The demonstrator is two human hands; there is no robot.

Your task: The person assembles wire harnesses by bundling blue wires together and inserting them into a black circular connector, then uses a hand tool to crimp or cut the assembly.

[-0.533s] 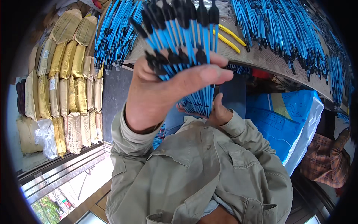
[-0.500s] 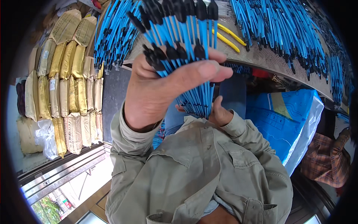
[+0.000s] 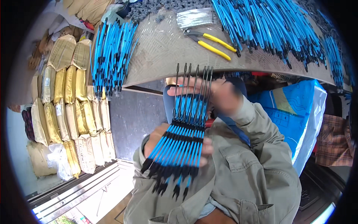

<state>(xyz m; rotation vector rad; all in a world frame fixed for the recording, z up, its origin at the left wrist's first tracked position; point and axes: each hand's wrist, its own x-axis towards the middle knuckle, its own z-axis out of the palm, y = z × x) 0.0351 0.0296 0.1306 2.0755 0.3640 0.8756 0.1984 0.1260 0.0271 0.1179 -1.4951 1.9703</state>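
Holding a fanned bunch of blue rods [image 3: 185, 140] below the surface [image 3: 164, 48], we grip it with left hand [image 3: 158, 140] underneath, right hand [image 3: 220, 95] fingers clasping its thin black ends.

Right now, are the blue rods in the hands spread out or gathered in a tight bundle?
Spread. The blue rods lie side by side in a flat fan across the left hand, while the right hand touches their thin black tips.

i'm seeing glossy blue plastic sleeves on thin dark metal rods [image 3: 186, 130], a patterned matt metal tabletop [image 3: 164, 48], and my matt cloth jacket [image 3: 246, 168].
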